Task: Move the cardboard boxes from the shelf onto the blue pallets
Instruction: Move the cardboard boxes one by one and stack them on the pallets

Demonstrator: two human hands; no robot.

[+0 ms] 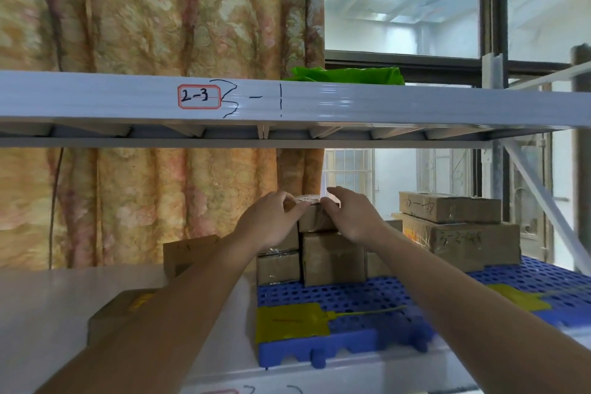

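We see both hands on 1 small cardboard box (315, 217) atop the stack on the blue pallet (339, 301) — left hand (271, 221) and right hand (355, 214) curl their fingers round its upper edges.

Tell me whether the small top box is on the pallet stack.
On: the small top box sits atop stacked boxes on the blue pallet.
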